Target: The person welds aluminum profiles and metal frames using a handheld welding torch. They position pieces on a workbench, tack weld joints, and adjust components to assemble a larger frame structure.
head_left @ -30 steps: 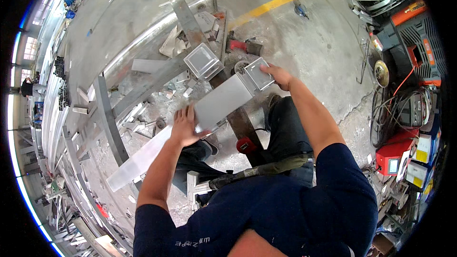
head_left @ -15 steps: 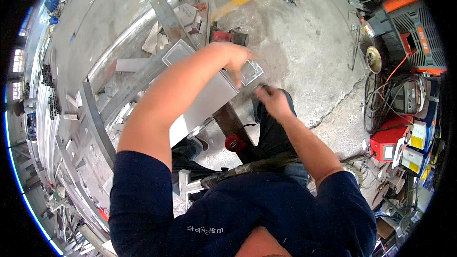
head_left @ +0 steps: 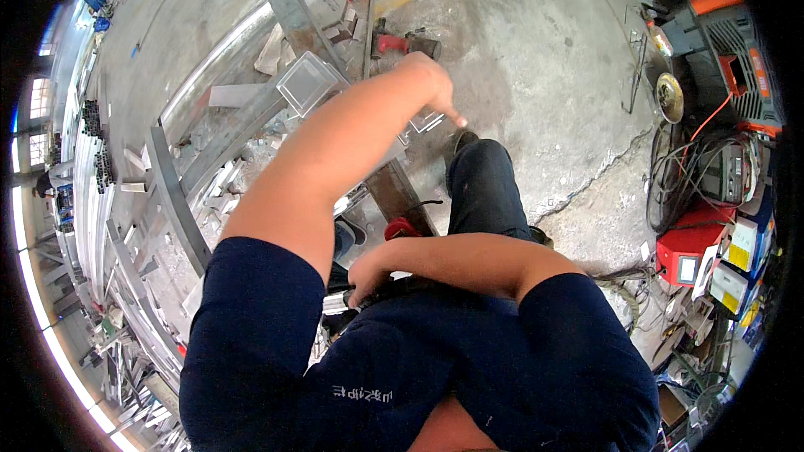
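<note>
Left hand (head_left: 431, 84) stretched far forward over the square steel tube (head_left: 402, 138), palm down, fingers half-spread and pointing down at the tube's near end cap; looks like light contact or a hover just above, not a clamp — cannot tell for sure, forearm blocks most of the tube. Tube itself lying on the steel frame (head_left: 180, 201) of rails on the floor, just left of the dark-trousered knee (head_left: 481, 180), second capped tube end (head_left: 310, 84) just beside it to the upper left.

Right hand (head_left: 368, 276) pulled in at the waist, fingers curled tight round a dark tool handle (head_left: 339, 301); what kind of tool, cannot tell. Red tool body (head_left: 402, 228) near it on the floor, red grinder (head_left: 402, 42) well apart beyond the frame.

Judged step: locating or steadying the tube end with the left while fetching the tool with the right. Next move likely calls for firm left-hand pressure on the tube so it stays square on the rails, then bringing the tool forward clear of the knee and the cables (head_left: 695, 167) at right.
</note>
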`<control>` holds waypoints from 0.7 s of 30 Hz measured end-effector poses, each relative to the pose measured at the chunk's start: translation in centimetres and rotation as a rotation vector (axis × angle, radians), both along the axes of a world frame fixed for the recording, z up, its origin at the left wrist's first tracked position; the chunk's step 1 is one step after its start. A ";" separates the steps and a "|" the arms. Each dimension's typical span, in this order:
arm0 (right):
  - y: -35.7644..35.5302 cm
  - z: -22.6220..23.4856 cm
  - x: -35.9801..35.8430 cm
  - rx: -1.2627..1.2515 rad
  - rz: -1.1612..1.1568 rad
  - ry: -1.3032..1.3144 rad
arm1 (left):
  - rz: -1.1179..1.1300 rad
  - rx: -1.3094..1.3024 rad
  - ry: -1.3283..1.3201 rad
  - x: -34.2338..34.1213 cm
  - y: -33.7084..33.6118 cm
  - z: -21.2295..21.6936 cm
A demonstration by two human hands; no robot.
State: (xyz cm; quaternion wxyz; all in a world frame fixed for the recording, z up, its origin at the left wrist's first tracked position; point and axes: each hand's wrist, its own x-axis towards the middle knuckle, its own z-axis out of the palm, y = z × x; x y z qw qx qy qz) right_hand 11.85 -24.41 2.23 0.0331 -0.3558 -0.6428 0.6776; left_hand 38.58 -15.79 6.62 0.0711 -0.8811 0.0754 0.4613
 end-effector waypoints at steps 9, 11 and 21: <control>-0.4 0.2 -0.4 -0.008 -0.083 0.042 | 0.116 -0.156 -0.228 -1.8 0.2 -2.2; -1.2 -0.1 -0.5 -0.101 -0.243 0.027 | 0.112 -0.169 -0.269 -2.5 0.7 -2.4; -11.7 7.7 11.8 -0.268 -0.678 0.101 | 0.536 -0.496 -0.574 -1.7 8.1 3.8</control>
